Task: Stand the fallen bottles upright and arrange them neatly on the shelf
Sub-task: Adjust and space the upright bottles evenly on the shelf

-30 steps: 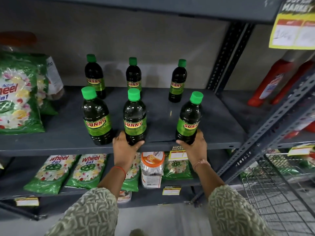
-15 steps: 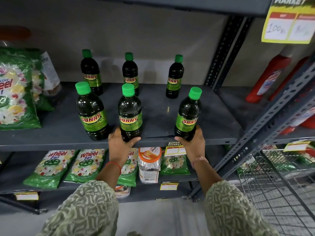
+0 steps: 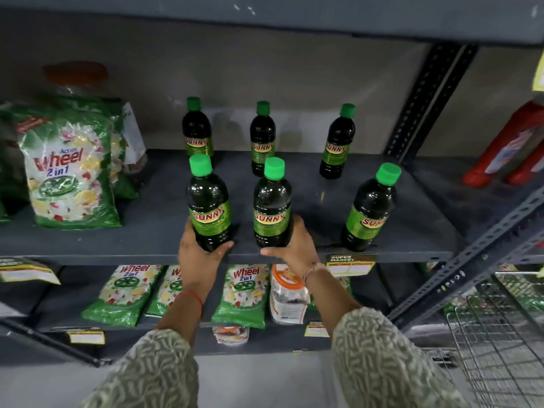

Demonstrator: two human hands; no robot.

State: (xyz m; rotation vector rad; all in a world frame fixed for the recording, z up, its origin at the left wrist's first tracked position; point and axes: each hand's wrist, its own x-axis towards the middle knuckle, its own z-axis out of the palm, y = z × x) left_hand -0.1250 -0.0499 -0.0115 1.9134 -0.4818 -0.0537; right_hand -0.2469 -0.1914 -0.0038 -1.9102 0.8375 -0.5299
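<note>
Several dark SUNNY bottles with green caps stand upright on the grey shelf (image 3: 147,234), in a back row and a front row. My left hand (image 3: 200,254) grips the base of the front left bottle (image 3: 209,204). My right hand (image 3: 294,248) holds the base of the front middle bottle (image 3: 272,204). The front right bottle (image 3: 369,210) stands alone near the shelf's front edge. Behind are the back left bottle (image 3: 196,129), the back middle bottle (image 3: 262,136) and the back right bottle (image 3: 338,142).
Green Wheel detergent bags (image 3: 69,172) stand at the shelf's left. Red bottles (image 3: 512,148) sit on the neighbouring shelf to the right. A wire basket (image 3: 500,334) is at the lower right. More Wheel bags (image 3: 241,293) and a jar (image 3: 287,293) lie on the shelf below.
Both hands have shifted one bottle to the left: the left from the middle to the left front bottle, the right from the right to the middle front bottle.
</note>
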